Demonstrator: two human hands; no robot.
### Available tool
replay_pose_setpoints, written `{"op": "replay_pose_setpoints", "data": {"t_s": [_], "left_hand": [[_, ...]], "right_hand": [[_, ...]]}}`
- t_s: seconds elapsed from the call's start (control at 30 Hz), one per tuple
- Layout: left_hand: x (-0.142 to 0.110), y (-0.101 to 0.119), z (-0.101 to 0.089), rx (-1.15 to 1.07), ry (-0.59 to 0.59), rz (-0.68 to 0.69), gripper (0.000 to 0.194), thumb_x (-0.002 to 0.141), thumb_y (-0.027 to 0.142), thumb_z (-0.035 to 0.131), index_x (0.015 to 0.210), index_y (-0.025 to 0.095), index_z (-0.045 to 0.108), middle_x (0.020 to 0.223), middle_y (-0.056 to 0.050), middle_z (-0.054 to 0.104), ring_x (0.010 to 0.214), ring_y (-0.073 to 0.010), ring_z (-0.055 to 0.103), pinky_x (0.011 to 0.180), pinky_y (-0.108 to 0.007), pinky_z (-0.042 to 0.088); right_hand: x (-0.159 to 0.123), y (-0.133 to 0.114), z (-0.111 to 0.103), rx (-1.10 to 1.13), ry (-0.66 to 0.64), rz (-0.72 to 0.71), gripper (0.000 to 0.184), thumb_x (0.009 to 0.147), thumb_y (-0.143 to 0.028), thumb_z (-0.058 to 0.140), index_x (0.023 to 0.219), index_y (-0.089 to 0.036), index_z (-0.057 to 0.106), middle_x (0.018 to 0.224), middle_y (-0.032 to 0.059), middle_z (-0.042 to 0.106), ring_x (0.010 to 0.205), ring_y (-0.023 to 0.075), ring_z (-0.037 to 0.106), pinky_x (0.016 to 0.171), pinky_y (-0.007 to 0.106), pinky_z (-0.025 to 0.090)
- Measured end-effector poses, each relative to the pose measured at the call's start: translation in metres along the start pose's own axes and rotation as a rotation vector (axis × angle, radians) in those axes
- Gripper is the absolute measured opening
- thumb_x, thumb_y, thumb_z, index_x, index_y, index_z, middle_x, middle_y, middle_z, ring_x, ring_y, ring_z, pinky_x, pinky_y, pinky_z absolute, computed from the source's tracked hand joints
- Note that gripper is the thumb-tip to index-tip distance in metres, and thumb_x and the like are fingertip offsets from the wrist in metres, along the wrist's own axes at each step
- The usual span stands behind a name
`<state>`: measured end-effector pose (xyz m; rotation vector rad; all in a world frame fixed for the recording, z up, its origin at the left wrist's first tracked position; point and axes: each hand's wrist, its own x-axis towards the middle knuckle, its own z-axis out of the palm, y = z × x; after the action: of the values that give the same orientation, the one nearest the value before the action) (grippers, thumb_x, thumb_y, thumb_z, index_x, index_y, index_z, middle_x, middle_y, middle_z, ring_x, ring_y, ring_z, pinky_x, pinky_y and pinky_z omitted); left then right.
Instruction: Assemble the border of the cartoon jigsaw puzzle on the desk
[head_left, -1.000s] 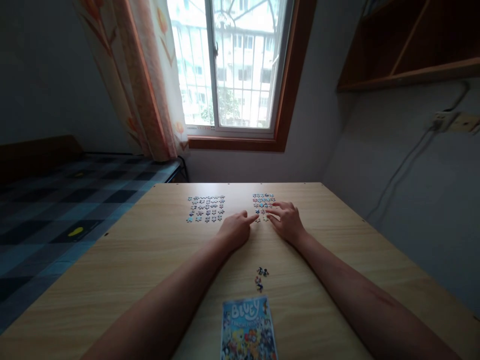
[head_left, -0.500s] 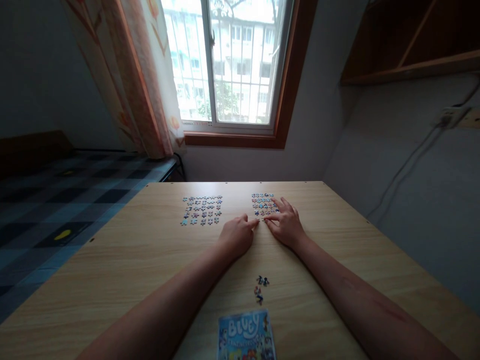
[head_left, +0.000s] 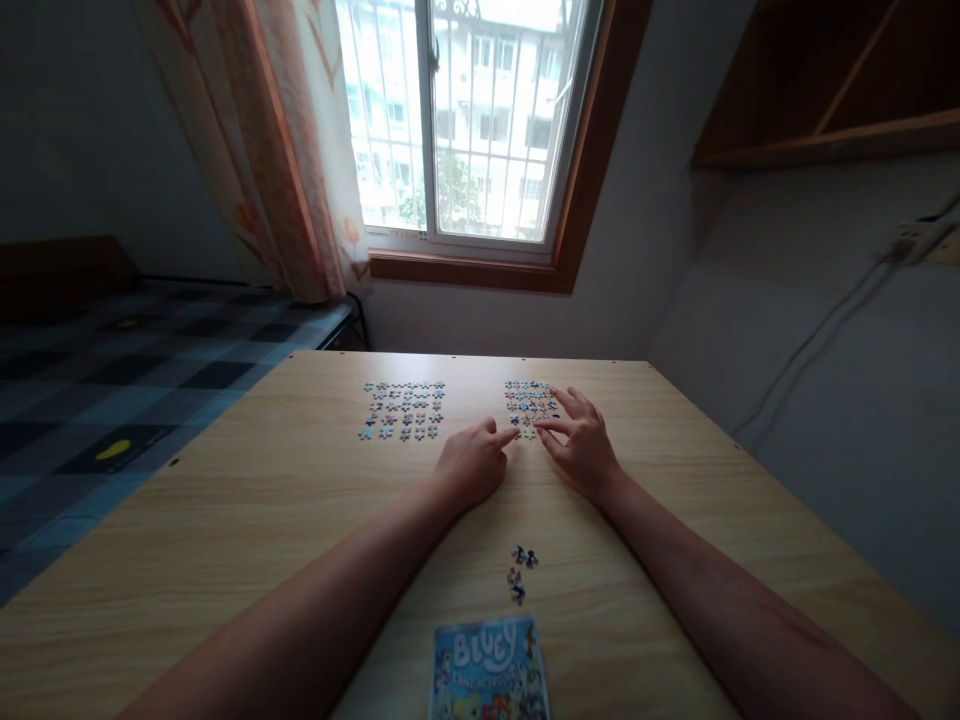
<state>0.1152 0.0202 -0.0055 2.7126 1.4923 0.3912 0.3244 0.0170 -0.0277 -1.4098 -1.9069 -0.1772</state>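
Observation:
A block of jigsaw pieces (head_left: 531, 405) lies in rows on the far part of the table. At its near left corner, my left hand (head_left: 475, 463) has its index finger stretched to a small piece (head_left: 516, 434), the other fingers curled. My right hand (head_left: 582, 446) rests at the block's right side, fingers spread, thumb and index tip close to another piece (head_left: 529, 433) in the nearest row. Whether those fingertips touch the piece is too small to tell. Closer to me lie several loose dark and coloured pieces (head_left: 517, 580).
A second set of puzzle pieces (head_left: 405, 408) is laid out in rows to the left. A blue "Bluey" packet or card (head_left: 489, 665) lies at the near edge of view. Beyond the wooden table (head_left: 300, 480) are a checked bed (head_left: 187, 370), a curtain and a window.
My right hand has drawn slightly right, away from the piece near its thumb. My left index finger stays at the near row. The camera view has tilted slightly.

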Motion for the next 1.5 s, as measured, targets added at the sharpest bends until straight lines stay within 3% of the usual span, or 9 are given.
{"op": "replay_pose_setpoints", "data": {"t_s": [0.1, 0.2, 0.4, 0.5, 0.73, 0.83, 1.13, 1.3, 1.5], "left_hand": [[0.001, -0.001, -0.002, -0.048, 0.041, -0.045, 0.039, 0.091, 0.02, 0.044, 0.122, 0.028, 0.065, 0.112, -0.005, 0.066, 0.087, -0.0201, 0.066, 0.075, -0.032, 0.048], [0.002, -0.001, -0.003, -0.063, 0.052, -0.095, 0.027, 0.094, 0.026, 0.043, 0.109, 0.02, 0.064, 0.106, -0.008, 0.068, 0.084, -0.0213, 0.065, 0.073, -0.033, 0.047], [0.001, 0.002, -0.005, -0.004, -0.02, -0.001, 0.031, 0.095, 0.034, 0.04, 0.094, 0.017, 0.065, 0.096, -0.011, 0.069, 0.083, -0.023, 0.065, 0.073, -0.035, 0.047], [0.001, 0.002, -0.011, 0.011, -0.089, 0.037, 0.032, 0.093, 0.036, 0.043, 0.088, 0.017, 0.068, 0.095, -0.011, 0.07, 0.086, -0.0235, 0.064, 0.076, -0.035, 0.047], [0.003, 0.003, -0.053, -0.073, -0.646, 0.093, 0.036, 0.079, 0.052, 0.06, 0.09, 0.02, 0.074, 0.089, -0.007, 0.074, 0.074, -0.0189, 0.06, 0.07, -0.031, 0.047], [-0.005, 0.015, -0.065, -0.02, -0.761, 0.115, 0.047, 0.071, 0.062, 0.067, 0.088, 0.019, 0.076, 0.086, -0.009, 0.074, 0.071, -0.0193, 0.061, 0.07, -0.032, 0.049], [-0.028, 0.046, -0.065, 0.081, -0.607, 0.174, 0.042, 0.056, 0.061, 0.079, 0.065, 0.02, 0.075, 0.066, -0.009, 0.069, 0.066, -0.0224, 0.062, 0.07, -0.034, 0.053], [-0.022, 0.047, -0.064, 0.088, -0.564, 0.168, 0.036, 0.067, 0.052, 0.076, 0.079, 0.018, 0.077, 0.079, -0.009, 0.073, 0.071, -0.0229, 0.065, 0.069, -0.033, 0.052], [-0.011, 0.041, -0.042, 0.06, -0.336, 0.071, 0.02, 0.082, 0.037, 0.066, 0.084, 0.019, 0.075, 0.097, -0.01, 0.073, 0.088, -0.0255, 0.068, 0.077, -0.035, 0.052]], "right_hand": [[0.004, -0.005, -0.017, 0.182, -0.109, -0.13, 0.014, 0.088, -0.027, 0.067, 0.088, -0.024, 0.08, 0.105, 0.0091, 0.075, 0.102, 0.0244, 0.065, 0.096, 0.043, 0.048], [0.01, -0.018, -0.04, 0.367, -0.454, -0.248, 0.012, 0.087, -0.027, 0.068, 0.086, -0.022, 0.078, 0.08, 0.0034, 0.073, 0.072, 0.0145, 0.064, 0.07, 0.028, 0.05], [0.011, -0.06, -0.071, 0.329, -1.064, -0.215, 0.019, 0.079, -0.037, 0.075, 0.078, -0.018, 0.074, 0.067, -0.0022, 0.066, 0.059, 0.0084, 0.054, 0.055, 0.023, 0.037], [0.005, -0.073, -0.07, 0.232, -1.208, -0.17, 0.016, 0.077, -0.034, 0.075, 0.076, -0.018, 0.071, 0.065, -0.0036, 0.064, 0.056, 0.0077, 0.05, 0.052, 0.023, 0.033], [0.008, -0.06, -0.065, 0.17, -1.239, -0.117, 0.02, 0.076, -0.036, 0.072, 0.081, -0.017, 0.071, 0.071, -0.0014, 0.066, 0.06, 0.0094, 0.052, 0.054, 0.023, 0.033], [0.015, -0.041, -0.069, 0.132, -1.238, 0.002, 0.022, 0.075, -0.038, 0.073, 0.08, -0.017, 0.072, 0.07, 0.0004, 0.067, 0.061, 0.0115, 0.053, 0.054, 0.025, 0.034], [0.017, 0.033, -0.056, 0.192, -0.87, 0.155, 0.018, 0.074, -0.035, 0.072, 0.075, -0.018, 0.067, 0.071, 0.0017, 0.065, 0.061, 0.0128, 0.053, 0.053, 0.024, 0.034], [0.014, 0.04, -0.043, 0.376, -0.757, 0.154, 0.021, 0.074, -0.032, 0.073, 0.088, -0.017, 0.074, 0.072, -0.0005, 0.061, 0.067, 0.0127, 0.053, 0.059, 0.023, 0.039], [0.01, 0.041, -0.037, 0.294, -0.623, 0.092, 0.024, 0.08, -0.034, 0.069, 0.096, -0.02, 0.079, 0.071, -0.0009, 0.063, 0.063, 0.0112, 0.051, 0.059, 0.024, 0.037]]}}
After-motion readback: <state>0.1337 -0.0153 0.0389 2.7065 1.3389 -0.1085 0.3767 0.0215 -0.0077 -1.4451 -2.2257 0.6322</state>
